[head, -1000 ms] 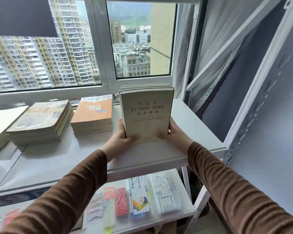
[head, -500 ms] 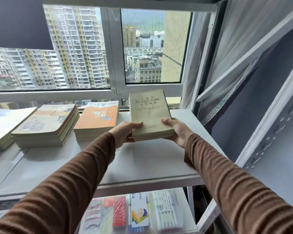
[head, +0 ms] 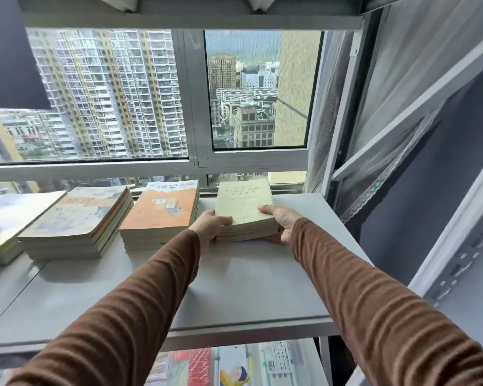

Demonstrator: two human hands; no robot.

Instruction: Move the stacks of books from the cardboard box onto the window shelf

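Setting-down step. Both hands clamp the pale stack of books [head: 246, 210]: left hand [head: 211, 225] and right hand [head: 283, 222], thumbs on the top cover, fingers curled beneath. Stack sits on the window shelf [head: 262, 288], just right of the orange stack [head: 162, 215]. Next, I judge: slide fingers out, square it up. Cardboard box out of view.

Bright daylight thru window [head: 106, 96], soft shadows on shelf [head: 248, 288], wide-angle edge warp, slight blur far left.
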